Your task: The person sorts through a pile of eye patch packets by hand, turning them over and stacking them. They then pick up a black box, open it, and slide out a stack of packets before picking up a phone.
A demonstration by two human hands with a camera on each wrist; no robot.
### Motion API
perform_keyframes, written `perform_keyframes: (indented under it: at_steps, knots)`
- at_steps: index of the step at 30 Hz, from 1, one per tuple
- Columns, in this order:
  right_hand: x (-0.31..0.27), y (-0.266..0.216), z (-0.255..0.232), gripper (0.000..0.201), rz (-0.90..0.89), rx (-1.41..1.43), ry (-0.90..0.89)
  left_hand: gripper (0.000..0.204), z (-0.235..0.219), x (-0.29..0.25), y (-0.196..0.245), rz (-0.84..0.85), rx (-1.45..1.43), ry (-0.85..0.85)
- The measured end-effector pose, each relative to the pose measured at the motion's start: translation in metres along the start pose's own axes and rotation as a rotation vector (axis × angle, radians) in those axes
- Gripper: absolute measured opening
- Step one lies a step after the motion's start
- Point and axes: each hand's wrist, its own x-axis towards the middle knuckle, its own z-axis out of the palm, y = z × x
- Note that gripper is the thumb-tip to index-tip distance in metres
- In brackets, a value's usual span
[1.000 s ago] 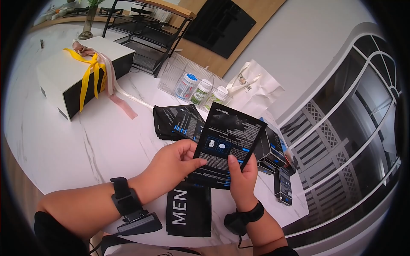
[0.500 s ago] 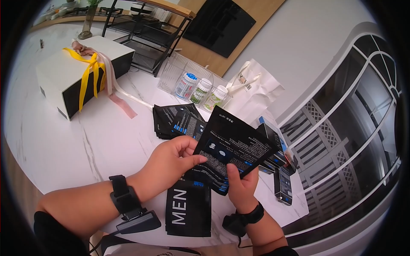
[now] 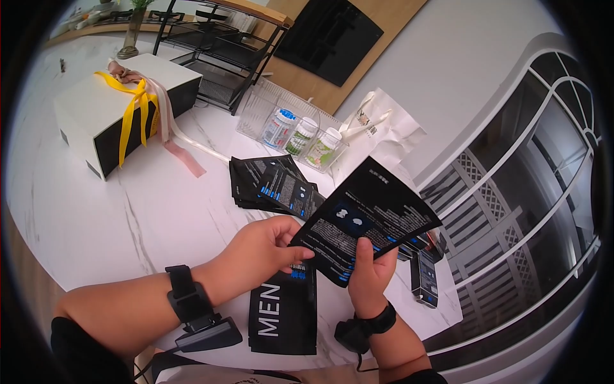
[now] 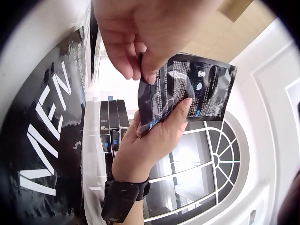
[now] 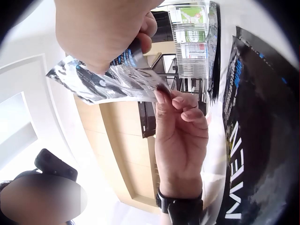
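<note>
Both hands hold one black pouch (image 3: 364, 217) with small print and two small pictures, tilted above the table. The left hand (image 3: 256, 256) pinches its lower left corner between thumb and fingers. On the pouch's lower right edge, the right hand (image 3: 371, 275) grips with the thumb on the printed face. Below them a black pouch marked MEN (image 3: 281, 317) lies flat. Behind the left hand is a pile of similar black pouches (image 3: 256, 182). In the right wrist view, the left hand (image 5: 180, 140) pinches the corner of the held pouch (image 5: 108, 86).
A white and black box (image 3: 128, 109) with yellow and pink ribbons stands back left. Three bottles (image 3: 300, 137) sit in a clear organizer, beside a white paper bag (image 3: 380, 128). Small black boxes (image 3: 423, 278) lie at the right edge, a black rack (image 3: 220, 64) behind.
The held pouch has tilted further clockwise and shifted right, the right hand moving slightly right with it. The left hand keeps its pinch near the same place.
</note>
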Motion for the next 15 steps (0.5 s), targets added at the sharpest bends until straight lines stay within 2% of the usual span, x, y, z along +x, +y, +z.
perform_keyframes:
  at_steps: [2,3,5,9,11,12,13,14,15]
  knots:
    - [0.005,0.0,-0.005,0.033,0.026,-0.025,0.017,0.012,0.002,-0.001,0.002,0.033,-0.076,-0.112]
    - [0.008,-0.001,-0.008,0.032,0.054,-0.049,0.035,0.012,0.003,-0.002,0.002,0.032,-0.075,-0.115]
    - [0.009,-0.003,-0.007,0.032,0.081,-0.034,0.015,0.012,0.005,-0.004,0.001,0.158,-0.19,-0.262]
    - [0.003,-0.007,0.0,0.024,0.047,0.066,0.037,0.013,0.001,-0.003,0.004,0.166,-0.111,-0.21]
    - [0.001,-0.007,-0.001,0.024,0.03,0.088,0.023,0.013,-0.002,-0.003,0.01,0.0,-0.026,-0.129]
    - [0.001,-0.006,-0.002,0.027,0.021,0.037,-0.018,0.013,-0.002,-0.001,0.006,0.0,-0.026,-0.129]
    - [0.0,-0.005,-0.002,0.03,0.012,-0.015,-0.059,0.013,-0.002,0.002,-0.002,0.01,-0.043,-0.213]
    - [0.001,-0.002,-0.004,0.03,0.03,-0.072,-0.021,0.014,-0.001,0.003,-0.006,0.019,-0.061,-0.297]
    - [0.003,-0.002,-0.005,0.03,0.031,-0.072,-0.02,0.014,0.001,0.002,-0.004,0.019,-0.061,-0.298]
